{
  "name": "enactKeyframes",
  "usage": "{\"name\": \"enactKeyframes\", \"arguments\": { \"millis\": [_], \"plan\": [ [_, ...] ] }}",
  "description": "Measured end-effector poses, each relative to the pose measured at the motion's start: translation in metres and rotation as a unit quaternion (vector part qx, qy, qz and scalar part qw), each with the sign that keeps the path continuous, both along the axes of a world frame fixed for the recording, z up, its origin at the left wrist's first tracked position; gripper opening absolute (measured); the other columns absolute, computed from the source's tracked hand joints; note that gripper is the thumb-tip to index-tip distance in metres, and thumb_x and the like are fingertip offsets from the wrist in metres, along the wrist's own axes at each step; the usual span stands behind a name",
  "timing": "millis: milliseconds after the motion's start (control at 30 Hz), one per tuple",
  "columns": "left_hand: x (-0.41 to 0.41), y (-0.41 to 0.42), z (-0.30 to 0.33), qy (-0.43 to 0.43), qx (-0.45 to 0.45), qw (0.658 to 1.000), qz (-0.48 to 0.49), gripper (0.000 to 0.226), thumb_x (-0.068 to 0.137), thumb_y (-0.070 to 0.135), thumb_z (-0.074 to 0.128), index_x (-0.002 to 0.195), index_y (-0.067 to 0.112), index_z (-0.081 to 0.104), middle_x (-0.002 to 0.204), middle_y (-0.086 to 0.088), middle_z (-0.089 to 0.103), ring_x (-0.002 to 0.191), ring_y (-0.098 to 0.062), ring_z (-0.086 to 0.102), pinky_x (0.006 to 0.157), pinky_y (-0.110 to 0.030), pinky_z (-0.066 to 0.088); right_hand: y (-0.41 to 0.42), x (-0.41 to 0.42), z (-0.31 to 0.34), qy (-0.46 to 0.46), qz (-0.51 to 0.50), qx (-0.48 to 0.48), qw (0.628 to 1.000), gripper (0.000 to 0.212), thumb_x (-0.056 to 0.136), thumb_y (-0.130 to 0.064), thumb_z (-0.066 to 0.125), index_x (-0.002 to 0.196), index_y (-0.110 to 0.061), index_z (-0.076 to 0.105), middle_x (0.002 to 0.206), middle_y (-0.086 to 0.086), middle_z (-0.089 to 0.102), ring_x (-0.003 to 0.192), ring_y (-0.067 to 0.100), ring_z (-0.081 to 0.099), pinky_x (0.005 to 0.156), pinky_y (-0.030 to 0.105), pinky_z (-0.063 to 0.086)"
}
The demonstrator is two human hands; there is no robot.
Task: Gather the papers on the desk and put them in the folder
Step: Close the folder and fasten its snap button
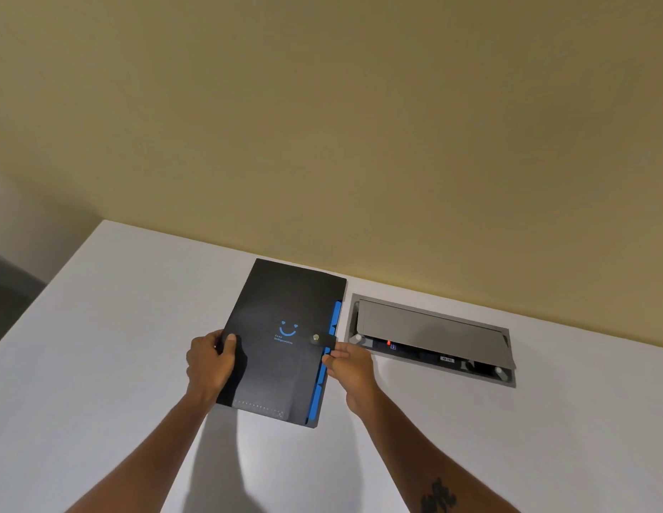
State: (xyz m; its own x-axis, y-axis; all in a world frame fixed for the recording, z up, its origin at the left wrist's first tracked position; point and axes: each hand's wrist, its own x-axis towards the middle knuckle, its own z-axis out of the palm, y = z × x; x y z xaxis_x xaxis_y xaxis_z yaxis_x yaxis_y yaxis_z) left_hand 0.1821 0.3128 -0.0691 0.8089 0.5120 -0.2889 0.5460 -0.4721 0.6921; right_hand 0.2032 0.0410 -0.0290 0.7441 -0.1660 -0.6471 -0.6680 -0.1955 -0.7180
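folder (274,349) black, closed, strap snapped, flat mid-desk (100,364) | contents: blue tabbed dividers (335,320) showing at its 3 o'clock edge | left hand (209,359) gripping its 9 o'clock edge | right hand (350,361) pinching strap end | cable box (433,338) at 3 o'clock, lid ajar

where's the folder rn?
Head view, centre: black folder on the white desk, held by both hands, just left of the grey cable hatch.

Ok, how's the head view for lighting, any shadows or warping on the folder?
Head view: dim, warm light; the forearms cast soft shadows on the desk below the folder; wide-angle lens slants the desk edge; the folder's small print is too blurred to read; no glare.
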Motion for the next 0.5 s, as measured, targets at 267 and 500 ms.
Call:
{"name": "enactKeyframes", "arguments": {
  "millis": [267,500],
  "plan": [
    [0.012,-0.004,-0.001,0.026,0.053,0.998,-0.033,0.036,0.096,0.053,0.046,0.099,0.026,0.07,0.102,-0.005,0.072,0.096,-0.034,0.066,0.086,-0.057,0.057,-0.003,0.003,-0.004,-0.011,-0.001,0.015,1.0,0.026,0.092,-0.015,0.078,0.118,-0.016,0.073,0.109,0.003,0.076,0.095,0.019,0.072,0.093,0.036,0.063],
    [0.018,0.001,-0.008,0.05,0.046,0.997,-0.023,0.058,0.094,0.065,0.042,0.13,0.026,0.065,0.128,-0.006,0.07,0.117,-0.037,0.065,0.097,-0.06,0.053,-0.002,0.005,0.0,0.0,0.011,0.013,1.0,0.048,0.09,-0.019,0.081,0.134,-0.02,0.064,0.13,0.002,0.069,0.113,0.022,0.069,0.1,0.039,0.06]
  ]
}}
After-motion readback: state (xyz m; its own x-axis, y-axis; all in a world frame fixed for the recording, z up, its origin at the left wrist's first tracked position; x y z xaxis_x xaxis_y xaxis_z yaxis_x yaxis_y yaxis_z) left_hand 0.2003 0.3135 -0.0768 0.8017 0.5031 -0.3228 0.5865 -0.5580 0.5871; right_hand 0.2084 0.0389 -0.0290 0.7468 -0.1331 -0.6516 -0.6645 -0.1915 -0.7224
